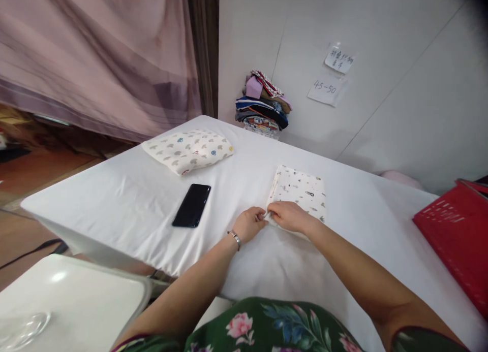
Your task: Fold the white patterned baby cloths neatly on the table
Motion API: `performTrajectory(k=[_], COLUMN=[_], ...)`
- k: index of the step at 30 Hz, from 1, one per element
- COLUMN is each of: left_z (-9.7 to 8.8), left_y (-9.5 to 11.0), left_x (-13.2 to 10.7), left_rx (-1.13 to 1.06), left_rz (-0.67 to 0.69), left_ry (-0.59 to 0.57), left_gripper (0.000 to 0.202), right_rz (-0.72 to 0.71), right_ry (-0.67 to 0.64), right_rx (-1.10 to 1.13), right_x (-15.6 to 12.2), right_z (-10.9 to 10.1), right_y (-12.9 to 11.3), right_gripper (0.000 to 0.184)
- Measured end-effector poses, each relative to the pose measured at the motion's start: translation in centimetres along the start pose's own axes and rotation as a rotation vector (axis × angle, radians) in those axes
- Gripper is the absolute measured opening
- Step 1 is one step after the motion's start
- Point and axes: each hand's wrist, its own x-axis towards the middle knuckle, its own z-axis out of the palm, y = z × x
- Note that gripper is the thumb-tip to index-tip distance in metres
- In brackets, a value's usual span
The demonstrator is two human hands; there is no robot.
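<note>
A small folded white cloth (301,192) with a scattered print lies on the white-covered table (125,204) in front of me. My left hand (249,224), with a bracelet on its wrist, pinches the cloth's near left corner. My right hand (290,216) rests on the same near edge, fingers closed on the fabric. Both hands touch each other at that corner.
A black phone (191,205) lies left of my hands. A folded printed cloth (188,150) sits at the far left of the table. A stack of folded clothes (263,107) stands against the wall. A red basket (457,235) is at the right, a white bin lid (72,296) lower left.
</note>
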Motion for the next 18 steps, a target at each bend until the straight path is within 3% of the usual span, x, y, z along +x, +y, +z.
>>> performTrajectory(k=[7,18], left_z=[-0.3,0.1], left_y=[0.6,0.4], left_x=[-0.4,0.3], left_rx=[0.049,0.172], left_rz=[0.040,0.048], left_ry=[-0.065,-0.004], left_gripper=[0.028,0.016], right_rz=[0.041,0.054], right_ry=[-0.057,0.178], right_rx=[0.064,0.355], right_x=[0.5,0.5], right_z=[-0.2,2.4], right_y=[-0.1,-0.2], right_gripper=[0.016,0.020])
